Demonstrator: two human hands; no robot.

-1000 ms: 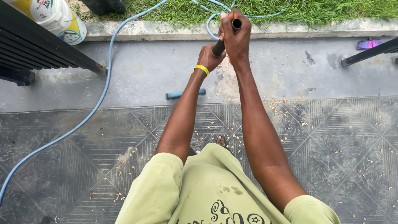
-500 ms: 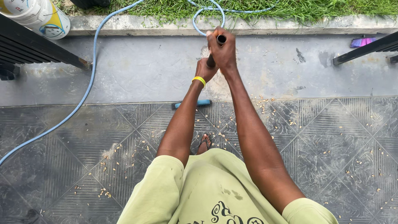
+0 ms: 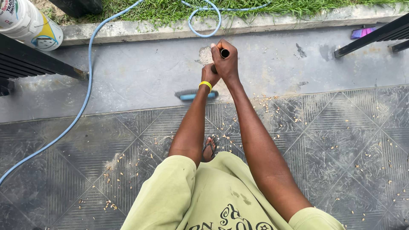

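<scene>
Brush head (image 3: 197,94) swept nearer; hands (image 3: 220,64) gripping round handle.

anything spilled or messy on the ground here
Yes. Small pale bits of debris lie strewn across the dark patterned tiles, thickest below the hands. Both hands, left hand and right hand, grip a broom handle, its blue brush head on the concrete strip.

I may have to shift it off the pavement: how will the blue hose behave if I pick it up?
The blue hose is probably floppy: it lies in curves and a loop near the grass. Being long and thin, it would likely sag, trail and drag. It may be slippery if the damp-looking pavement has wetted it.
</scene>
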